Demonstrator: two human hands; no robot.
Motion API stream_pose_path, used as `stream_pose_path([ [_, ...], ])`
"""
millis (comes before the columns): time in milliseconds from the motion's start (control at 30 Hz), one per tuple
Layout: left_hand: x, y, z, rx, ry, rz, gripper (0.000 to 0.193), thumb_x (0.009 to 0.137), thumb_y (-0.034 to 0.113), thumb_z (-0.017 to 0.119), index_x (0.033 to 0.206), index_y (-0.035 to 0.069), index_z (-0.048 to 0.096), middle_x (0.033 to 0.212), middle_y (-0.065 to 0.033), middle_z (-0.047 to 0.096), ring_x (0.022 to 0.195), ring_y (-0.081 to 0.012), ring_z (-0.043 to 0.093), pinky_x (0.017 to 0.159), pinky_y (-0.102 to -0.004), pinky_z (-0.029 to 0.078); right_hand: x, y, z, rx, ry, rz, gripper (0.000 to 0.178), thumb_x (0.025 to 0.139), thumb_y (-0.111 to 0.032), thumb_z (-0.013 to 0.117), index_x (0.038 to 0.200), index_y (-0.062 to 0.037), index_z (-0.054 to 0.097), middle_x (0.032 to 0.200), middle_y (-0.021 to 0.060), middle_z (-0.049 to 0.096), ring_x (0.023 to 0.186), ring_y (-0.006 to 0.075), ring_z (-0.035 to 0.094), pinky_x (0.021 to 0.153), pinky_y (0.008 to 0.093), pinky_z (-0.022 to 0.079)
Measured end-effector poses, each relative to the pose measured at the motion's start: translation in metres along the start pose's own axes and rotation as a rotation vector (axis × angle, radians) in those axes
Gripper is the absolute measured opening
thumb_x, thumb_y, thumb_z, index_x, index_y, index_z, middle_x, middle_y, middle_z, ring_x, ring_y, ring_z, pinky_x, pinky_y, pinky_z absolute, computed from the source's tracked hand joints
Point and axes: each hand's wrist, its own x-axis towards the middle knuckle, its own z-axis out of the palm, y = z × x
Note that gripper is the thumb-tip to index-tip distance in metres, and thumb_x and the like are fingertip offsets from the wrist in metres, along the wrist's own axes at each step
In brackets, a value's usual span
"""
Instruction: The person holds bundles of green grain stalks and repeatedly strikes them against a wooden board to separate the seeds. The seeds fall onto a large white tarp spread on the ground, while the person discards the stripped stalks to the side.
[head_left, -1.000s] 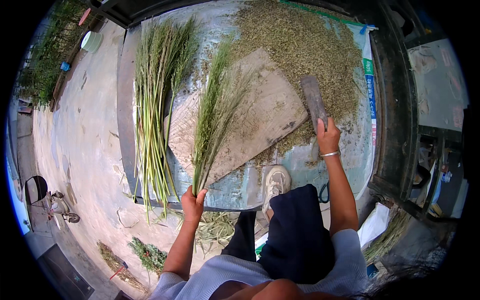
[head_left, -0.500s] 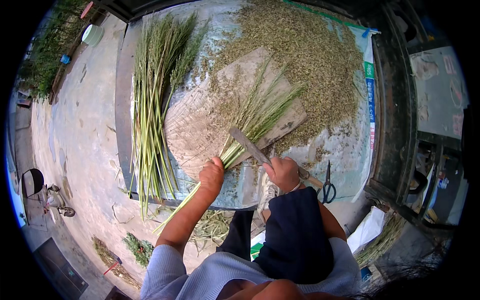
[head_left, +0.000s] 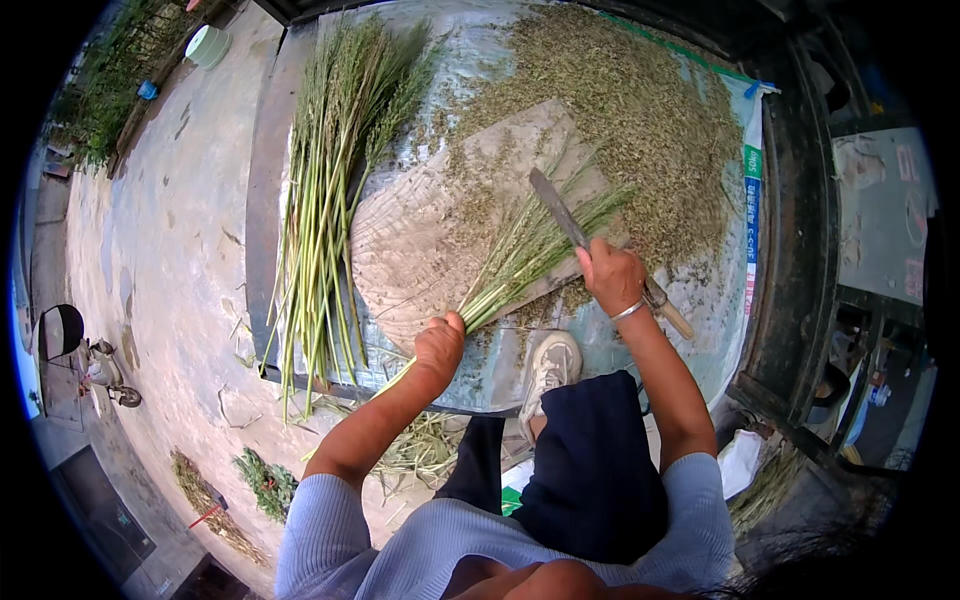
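My left hand (head_left: pixel 440 345) is closed round the lower stems of a small bundle of green seed-headed stalks (head_left: pixel 510 265). Its feathery heads fan out to the upper right across a worn wooden board (head_left: pixel 410 235). My right hand (head_left: pixel 612 278) grips a knife-like tool (head_left: pixel 558 205) partway along its length. That tool has a long, flat dark blade and a pale wooden handle end, which juts out past my wrist. The blade lies slantwise above the stalk heads; whether it touches them I cannot tell. A larger pile of similar stalks (head_left: pixel 325 220) rests left of the board.
Loose brownish seeds and chaff (head_left: pixel 640 110) cover much of the pale plastic sheet (head_left: pixel 500 375). My shoe (head_left: pixel 550 370) stands at the sheet's near edge. Dark framework (head_left: pixel 800 230) borders the right side. Cut stems (head_left: pixel 425 445) litter the ground, and a pale bucket (head_left: pixel 208 46) stands far left.
My right hand and the knife-like tool have moved up and right, from the stems to the seed heads. My left hand still grips the bundle. Scissors seen earlier are now mostly hidden by my right arm.
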Motion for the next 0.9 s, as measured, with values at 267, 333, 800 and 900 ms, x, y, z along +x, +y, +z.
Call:
stream_pose_path([
  [267, -0.003, -0.002, -0.008, -0.062, -0.018, 0.000, 0.015, 0.084, 0.014, 0.048, 0.095, 0.004, 0.047, 0.075, -0.0106, 0.059, 0.057, -0.0221, 0.064, 0.044, -0.0333, 0.051, -0.021, 0.007, 0.054, 0.122, -0.136, -0.011, 0.028, 0.082, -0.031, 0.063, 0.076, -0.0084, 0.049, 0.052, 0.0118, 0.054, 0.048, 0.0325, 0.056, 0.046, 0.0435, 0.044],
  [333, -0.008, -0.002, -0.013, -0.080, 0.027, 0.021, 0.011, 0.084, 0.012, 0.048, 0.090, 0.003, 0.045, 0.073, -0.0113, 0.059, 0.056, -0.0237, 0.064, 0.044, -0.0332, 0.051, -0.009, 0.038, 0.043, 0.037, -0.086, 0.007, 0.028, 0.084, -0.032, 0.061, 0.075, -0.0081, 0.048, 0.053, 0.0126, 0.055, 0.048, 0.0335, 0.056, 0.046, 0.0442, 0.045],
  [800, -0.020, -0.011, 0.002, -0.175, -0.052, -0.011, 0.008, 0.084, 0.012, 0.048, 0.086, 0.004, 0.045, 0.073, -0.0132, 0.058, 0.058, -0.0276, 0.064, 0.046, -0.0370, 0.052, -0.003, -0.041, 0.009, 0.155, -0.103, -0.492, 0.027, 0.081, -0.030, 0.064, 0.072, -0.0116, 0.047, 0.052, 0.0065, 0.052, 0.048, 0.0256, 0.054, 0.053, 0.0368, 0.042],
  [900, -0.032, -0.016, 0.004, -0.168, -0.042, 0.015, 0.008, 0.084, 0.011, 0.048, 0.086, 0.004, 0.045, 0.073, -0.0137, 0.058, 0.057, -0.0286, 0.064, 0.046, -0.0371, 0.052, -0.005, -0.005, 0.044, 0.106, -0.285, -0.404, 0.027, 0.081, -0.031, 0.064, 0.074, -0.0111, 0.047, 0.054, 0.0071, 0.053, 0.052, 0.0268, 0.055, 0.054, 0.0384, 0.041],
])
